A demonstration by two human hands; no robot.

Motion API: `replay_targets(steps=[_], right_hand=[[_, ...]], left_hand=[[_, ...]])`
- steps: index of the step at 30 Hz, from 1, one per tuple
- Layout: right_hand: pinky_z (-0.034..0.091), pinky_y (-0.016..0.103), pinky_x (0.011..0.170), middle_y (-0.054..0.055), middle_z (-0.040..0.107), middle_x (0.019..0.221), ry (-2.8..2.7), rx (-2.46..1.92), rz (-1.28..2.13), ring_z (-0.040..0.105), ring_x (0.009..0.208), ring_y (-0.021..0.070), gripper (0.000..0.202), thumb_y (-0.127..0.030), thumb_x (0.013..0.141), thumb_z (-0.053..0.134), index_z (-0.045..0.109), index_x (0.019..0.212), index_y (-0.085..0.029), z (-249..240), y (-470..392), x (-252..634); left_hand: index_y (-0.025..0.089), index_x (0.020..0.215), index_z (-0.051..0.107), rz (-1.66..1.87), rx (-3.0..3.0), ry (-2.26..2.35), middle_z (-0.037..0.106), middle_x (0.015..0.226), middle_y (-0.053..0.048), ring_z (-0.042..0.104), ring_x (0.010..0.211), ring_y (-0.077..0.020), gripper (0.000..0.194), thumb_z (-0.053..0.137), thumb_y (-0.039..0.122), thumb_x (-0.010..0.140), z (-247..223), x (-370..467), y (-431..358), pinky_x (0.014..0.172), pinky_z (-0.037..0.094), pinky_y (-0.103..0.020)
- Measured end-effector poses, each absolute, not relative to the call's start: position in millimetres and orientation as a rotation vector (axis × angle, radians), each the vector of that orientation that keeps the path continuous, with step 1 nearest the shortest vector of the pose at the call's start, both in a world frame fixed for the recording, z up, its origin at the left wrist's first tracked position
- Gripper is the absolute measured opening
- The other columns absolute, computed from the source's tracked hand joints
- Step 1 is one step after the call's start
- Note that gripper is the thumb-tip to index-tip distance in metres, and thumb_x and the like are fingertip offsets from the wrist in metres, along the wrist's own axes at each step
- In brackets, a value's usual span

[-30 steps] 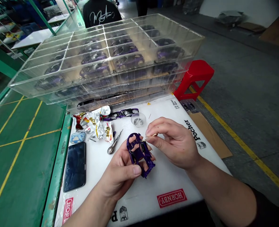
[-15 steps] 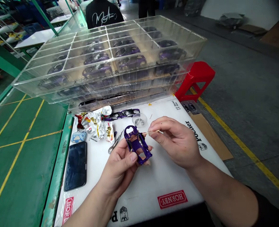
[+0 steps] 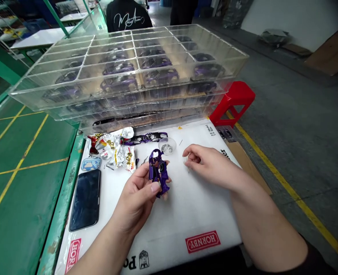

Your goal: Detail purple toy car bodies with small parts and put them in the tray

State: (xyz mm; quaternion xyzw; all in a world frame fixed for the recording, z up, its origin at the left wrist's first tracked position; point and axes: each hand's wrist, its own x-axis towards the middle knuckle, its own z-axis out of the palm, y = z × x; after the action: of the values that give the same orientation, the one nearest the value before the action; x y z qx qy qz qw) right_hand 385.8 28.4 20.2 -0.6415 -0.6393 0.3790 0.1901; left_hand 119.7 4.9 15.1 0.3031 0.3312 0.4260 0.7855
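Observation:
My left hand (image 3: 142,193) holds a purple model car body (image 3: 158,173) between thumb and fingers, tilted up on its side above the white table top. To its right, my right hand (image 3: 206,164) hovers apart from the body, fingers curled and closed. A thin stick (image 3: 189,169) pokes down from those fingertips, faint and mostly hidden. Behind the car body stands a small clear dish (image 3: 171,148) with small silvery parts inside. A thin pin-like piece (image 3: 181,142) lies right of the dish. Purple-and-black car parts (image 3: 146,138) lie in a row left of the dish.
Stacked clear compartment trays (image 3: 134,82) with purple car bodies fill the table's far end. Crumpled snack wrappers (image 3: 116,151), a blue patterned case (image 3: 91,163) and a phone (image 3: 85,200) line the left side. A red stool (image 3: 234,101) stands beyond the right edge. Someone in black (image 3: 129,17) is behind the trays.
My right hand has drawn back from the car body, and the stick now points down instead of at the body. My left hand has turned the body more onto its side.

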Motion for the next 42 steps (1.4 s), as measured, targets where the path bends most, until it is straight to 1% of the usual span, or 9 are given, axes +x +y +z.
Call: replay_targets(steps=[5, 9, 14, 18, 25, 30, 33, 37, 42], right_hand=[[0.042, 0.034, 0.07, 0.002, 0.078, 0.09, -2.125, -1.831, 1.109, 0.068, 0.082, 0.0211, 0.009, -0.027, 0.106, 0.07, 0.077, 0.109, -0.022, 19.0, 28.5, 387.1], [0.044, 0.034, 0.071, 0.005, 0.079, 0.096, -1.94, -1.722, 0.852, 0.068, 0.083, 0.0226, 0.02, -0.042, 0.107, 0.075, 0.081, 0.102, -0.023, 18.4, 27.8, 380.9], [0.057, 0.032, 0.075, 0.005, 0.078, 0.101, -1.556, -1.242, 1.169, 0.072, 0.085, 0.0194, 0.042, -0.062, 0.109, 0.074, 0.081, 0.128, -0.024, 18.4, 18.9, 363.0], [0.06, 0.028, 0.077, 0.003, 0.076, 0.104, -1.48, -1.13, 1.318, 0.071, 0.089, 0.0166, 0.042, -0.05, 0.101, 0.088, 0.079, 0.133, -0.025, 15.3, 13.2, 352.3], [0.06, 0.023, 0.063, -0.001, 0.069, 0.093, -1.209, -0.983, 1.506, 0.067, 0.069, 0.0103, 0.03, -0.036, 0.101, 0.09, 0.078, 0.125, -0.022, 10.5, 15.5, 352.7], [0.068, 0.025, 0.072, -0.002, 0.071, 0.096, -1.178, -0.909, 1.388, 0.073, 0.074, 0.0114, 0.04, -0.03, 0.1, 0.092, 0.073, 0.134, -0.026, 12.5, 17.1, 353.1], [0.067, 0.024, 0.066, -0.002, 0.072, 0.097, -1.227, -0.924, 1.313, 0.074, 0.072, 0.0112, 0.035, -0.028, 0.099, 0.092, 0.075, 0.131, -0.026, 14.4, 14.7, 351.3], [0.064, 0.024, 0.058, -0.002, 0.073, 0.1, -1.236, -0.977, 1.309, 0.075, 0.068, 0.0116, 0.037, -0.03, 0.099, 0.092, 0.077, 0.133, -0.028, 13.6, 11.4, 348.2], [0.063, 0.028, 0.061, -0.001, 0.074, 0.086, -1.175, -1.066, 1.329, 0.073, 0.067, 0.0149, 0.035, -0.043, 0.1, 0.092, 0.079, 0.127, -0.024, 5.3, 13.3, 347.7]], left_hand=[[0.028, 0.14, 0.082, 0.931, 0.761, 0.733, 0.075, 0.146, -0.012, 0.072, 0.101, -0.0185, 0.062, 0.103, 0.028, 0.082, 8.0, 119.8, 2.9, 0.075, 0.063, -0.024], [0.033, 0.146, 0.079, 0.948, 0.927, 0.782, 0.076, 0.144, -0.01, 0.071, 0.107, -0.0191, 0.062, 0.099, 0.027, 0.088, 2.2, 116.7, 1.5, 0.082, 0.06, -0.024], [0.035, 0.15, 0.075, 0.953, 1.45, 0.997, 0.071, 0.152, -0.01, 0.072, 0.116, -0.0248, 0.061, 0.09, 0.019, 0.093, 0.3, 117.3, 0.0, 0.085, 0.062, -0.032], [0.034, 0.152, 0.071, 1.008, 1.79, 1.019, 0.071, 0.153, -0.011, 0.07, 0.132, -0.0319, 0.065, 0.082, 0.01, 0.093, -0.1, 119.7, 1.1, 0.085, 0.063, -0.035], [0.034, 0.155, 0.069, 1.213, 1.879, 1.161, 0.068, 0.155, -0.012, 0.068, 0.141, -0.0331, 0.068, 0.084, 0.01, 0.093, -1.1, 117.0, 0.0, 0.121, 0.058, -0.05], [0.031, 0.161, 0.063, 1.199, 1.315, 1.096, 0.063, 0.164, -0.013, 0.068, 0.143, -0.0292, 0.074, 0.093, 0.026, 0.093, 0.2, 117.3, 0.6, 0.112, 0.063, -0.039], [0.023, 0.142, 0.077, 1.113, 1.098, 1.073, 0.08, 0.128, -0.009, 0.075, 0.109, -0.0207, 0.049, 0.092, 0.038, 0.097, 3.4, 117.4, 5.4, 0.094, 0.063, -0.031], [0.02, 0.108, 0.087, 1.106, 1.081, 1.096, 0.076, 0.09, -0.003, 0.062, 0.078, -0.0143, 0.022, 0.087, 0.041, 0.101, 6.4, 116.1, 9.3, 0.076, 0.054, -0.027], [0.02, 0.099, 0.085, 1.154, 1.185, 1.138, 0.074, 0.099, -0.004, 0.062, 0.074, -0.0136, 0.014, 0.087, 0.033, 0.099, 7.4, 116.6, 8.2, 0.067, 0.05, -0.027]])
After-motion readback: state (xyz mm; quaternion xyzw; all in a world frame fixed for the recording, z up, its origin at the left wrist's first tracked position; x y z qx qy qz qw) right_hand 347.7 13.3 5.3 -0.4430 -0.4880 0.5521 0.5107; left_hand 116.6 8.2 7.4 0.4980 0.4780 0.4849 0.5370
